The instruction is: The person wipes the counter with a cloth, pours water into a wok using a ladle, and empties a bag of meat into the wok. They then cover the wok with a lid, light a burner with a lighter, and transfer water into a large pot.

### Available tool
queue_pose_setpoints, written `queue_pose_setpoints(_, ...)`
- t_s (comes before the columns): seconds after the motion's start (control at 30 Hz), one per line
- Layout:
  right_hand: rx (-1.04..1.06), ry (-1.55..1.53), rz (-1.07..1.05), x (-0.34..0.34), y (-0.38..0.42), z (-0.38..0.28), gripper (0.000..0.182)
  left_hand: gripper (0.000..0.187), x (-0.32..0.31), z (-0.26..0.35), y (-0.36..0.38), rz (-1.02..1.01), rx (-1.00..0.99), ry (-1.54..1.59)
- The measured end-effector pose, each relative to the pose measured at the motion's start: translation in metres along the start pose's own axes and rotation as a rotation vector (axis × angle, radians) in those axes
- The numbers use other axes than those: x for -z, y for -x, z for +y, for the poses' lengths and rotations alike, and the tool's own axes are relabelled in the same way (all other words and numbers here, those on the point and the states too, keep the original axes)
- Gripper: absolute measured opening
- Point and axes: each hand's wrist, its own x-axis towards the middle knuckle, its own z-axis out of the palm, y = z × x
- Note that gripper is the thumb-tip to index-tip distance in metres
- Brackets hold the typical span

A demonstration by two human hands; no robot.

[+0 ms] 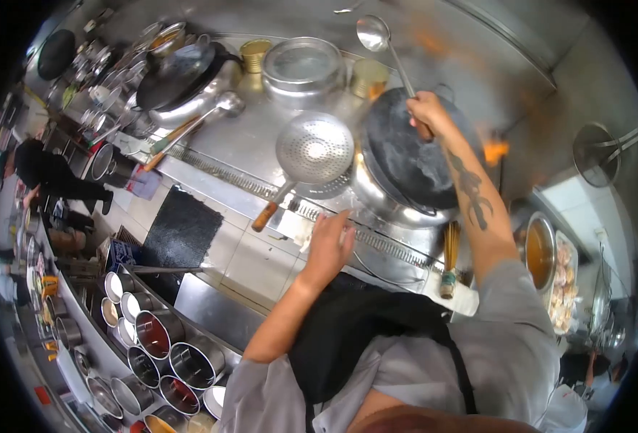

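My right hand (428,112) is closed round the wooden handle of a ladle (400,67). The ladle's metal bowl points up and away, beyond the stove's back part. Below that hand sits a black wok (395,155) on a round metal burner ring, with whitish steam or smoke over it and orange flame (496,150) at its right edge. My left hand (330,245) hovers near the front edge of the stove, fingers apart and nothing in them. Just beyond it lies a perforated strainer (314,146), its wooden handle pointing toward me.
A lidded metal pot (304,65) and a tin can (255,54) stand at the back. Another wok (178,76) sits on the left burner. Several seasoning pots (158,333) fill the lower left. A pot of orange-brown liquid (540,252) stands right. A person (55,173) in black is far left.
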Motion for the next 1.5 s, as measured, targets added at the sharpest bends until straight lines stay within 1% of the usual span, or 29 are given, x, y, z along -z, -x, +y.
queue_pose_setpoints(0.03, -0.033, 0.022, 0.0, -0.023, -0.024, -0.003, 0.017, 0.047, 0.015, -0.01, 0.012, 0.021, 0.068, 0.045)
queue_pose_setpoints(0.1, -0.101, 0.064, -0.007, -0.073, -0.063, -0.008, 0.02, 0.051, 0.044, -0.016, 0.033, 0.161, 0.179, 0.023)
queue_pose_setpoints(0.13, -0.104, 0.095, -0.015, -0.096, -0.075, -0.008, 0.02, 0.053, 0.056, -0.018, 0.043, 0.229, 0.234, 0.013)
queue_pose_setpoints(0.2, -0.111, 0.158, -0.021, -0.136, -0.095, -0.009, 0.021, 0.056, 0.077, -0.027, 0.07, 0.251, 0.33, -0.147)
queue_pose_setpoints(0.23, -0.095, 0.295, -0.024, -0.152, -0.094, -0.019, 0.019, 0.058, 0.086, -0.031, 0.083, 0.257, 0.377, -0.224)
queue_pose_setpoints(0.27, -0.154, 0.263, -0.073, -0.167, -0.102, -0.018, 0.018, 0.059, 0.092, -0.035, 0.097, 0.266, 0.418, -0.261)
queue_pose_setpoints(0.33, -0.278, 0.203, -0.164, -0.198, -0.134, 0.006, 0.017, 0.06, 0.098, -0.044, 0.123, 0.274, 0.495, -0.329)
queue_pose_setpoints(0.37, -0.355, 0.065, -0.261, -0.215, -0.17, 0.034, 0.012, 0.06, 0.099, -0.045, 0.13, 0.271, 0.523, -0.342)
queue_pose_setpoints(0.4, -0.442, -0.404, -0.365, -0.211, -0.167, 0.031, 0.011, 0.06, 0.1, -0.044, 0.136, 0.267, 0.549, -0.352)
queue_pose_setpoints(0.47, -0.568, -1.355, -0.532, -0.185, -0.143, 0.002, 0.009, 0.06, 0.1, -0.049, 0.136, 0.251, 0.568, -0.365)
queue_pose_setpoints(0.5, -0.649, -1.554, -0.449, -0.175, -0.123, -0.02, 0.009, 0.061, 0.1, -0.053, 0.134, 0.232, 0.56, -0.367)
queue_pose_setpoints(0.6, -0.64, -1.623, -0.699, -0.147, -0.137, 0.003, 0.006, 0.061, 0.097, -0.075, 0.115, 0.213, 0.466, -0.38)
queue_pose_setpoints(0.63, -0.497, -1.593, -0.632, -0.139, -0.118, -0.002, 0.046, 0.061, 0.096, -0.083, 0.105, 0.208, 0.425, -0.383)
queue_pose_setpoints(0.73, -0.534, -1.667, -0.647, -0.095, -0.067, -0.021, 0.045, 0.062, 0.099, -0.108, 0.061, 0.184, 0.318, -0.454)
queue_pose_setpoints(0.77, -0.55, -1.681, -0.613, -0.078, -0.049, -0.026, 0.044, 0.062, 0.097, -0.12, 0.048, 0.139, 0.295, -0.425)
queue_pose_setpoints(0.83, -0.492, -1.645, -0.598, -0.046, -0.009, -0.035, 0.044, 0.063, 0.09, -0.151, 0.033, 0.043, 0.259, -0.368)
queue_pose_setpoints(0.87, -0.469, -1.628, -0.591, -0.031, 0.012, -0.039, 0.044, 0.059, 0.084, -0.163, 0.028, -0.002, 0.255, -0.38)
queue_pose_setpoints(0.9, -0.465, -1.573, -0.542, -0.015, 0.034, -0.043, 0.036, 0.053, 0.08, -0.164, 0.019, -0.027, 0.269, -0.34)
queue_pose_setpoints(0.93, -0.465, -1.568, -0.547, 0.001, 0.057, -0.042, 0.035, 0.048, 0.076, -0.162, 0.016, -0.056, 0.288, -0.301)
queue_pose_setpoints(1.0, -0.459, -1.557, -0.569, 0.031, 0.097, -0.038, 0.035, 0.041, 0.069, -0.174, 0.018, -0.138, 0.341, -0.333)
queue_pose_setpoints(1.03, -0.448, -1.475, -0.496, 0.046, 0.117, -0.034, 0.033, 0.038, 0.065, -0.18, 0.016, -0.172, 0.364, -0.355)
queue_pose_setpoints(1.13, -0.481, -1.448, -0.412, 0.081, 0.168, -0.014, 0.039, 0.034, 0.057, -0.186, 0.018, -0.149, 0.33, -0.456)
queue_pose_setpoints(1.17, -0.516, -1.395, -0.33, 0.09, 0.181, -0.013, 0.036, 0.035, 0.057, -0.188, 0.017, -0.169, 0.317, -0.457)
queue_pose_setpoints(1.23, -0.565, -1.26, -0.202, 0.102, 0.199, 0.0, 0.034, 0.034, 0.056, -0.197, 0.017, -0.157, 0.303, -0.473)
queue_pose_setpoints(1.27, -0.587, -1.188, -0.147, 0.107, 0.205, 0.005, 0.033, 0.034, 0.055, -0.202, 0.016, -0.142, 0.297, -0.482)
queue_pose_setpoints(1.3, -0.616, -1.151, -0.12, 0.11, 0.211, 0.008, 0.029, 0.034, 0.056, -0.201, 0.014, -0.14, 0.301, -0.505)
queue_pose_setpoints(1.4, -0.472, -0.482, 0.078, 0.116, 0.228, 0.019, 0.02, 0.032, 0.059, -0.199, 0.017, -0.142, 0.314, -0.463)
queue_pose_setpoints(1.43, -0.407, -0.276, 0.15, 0.114, 0.237, 0.016, 0.022, 0.031, 0.061, -0.193, 0.019, -0.141, 0.301, -0.397)
queue_pose_setpoints(1.5, -0.298, 0.068, 0.27, 0.11, 0.255, -0.001, 0.031, 0.029, 0.064, -0.186, 0.023, -0.127, 0.293, -0.271)
